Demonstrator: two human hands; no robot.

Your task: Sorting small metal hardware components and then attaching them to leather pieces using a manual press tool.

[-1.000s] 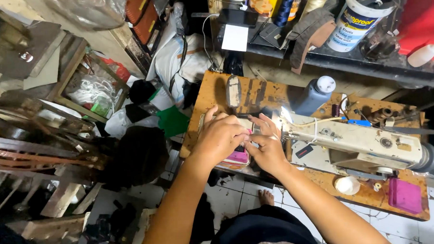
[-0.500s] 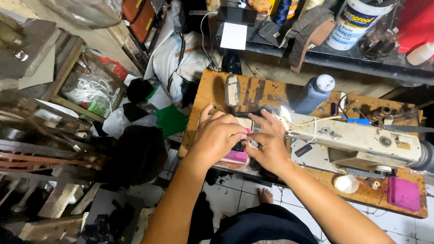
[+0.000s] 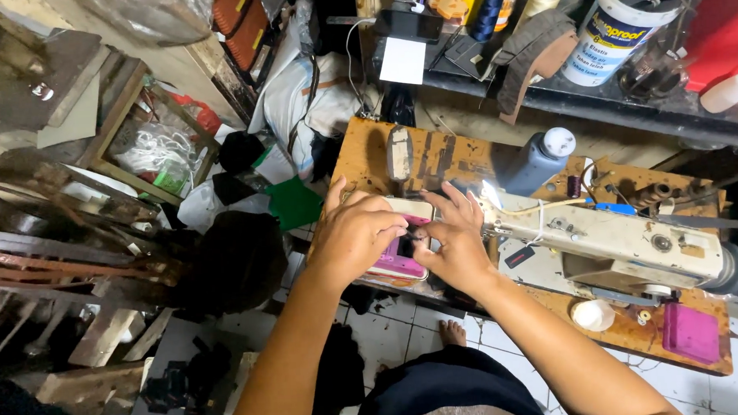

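Since a second ago our hands have hardly shifted, staying bunched over the same spot on the worn wooden desk point(image 3: 433, 160). Our left hand point(image 3: 355, 237) curls over the pink and cream rectangular piece point(image 3: 403, 251), fingers pressing its top edge, while our right hand point(image 3: 456, 244) pinches a small dark bit at its middle, fingers spread. The piece lies flat at the desk's near edge, just left of the cream sewing machine point(image 3: 624, 239). A grey plastic bottle with a white cap point(image 3: 539, 161) stands behind the machine.
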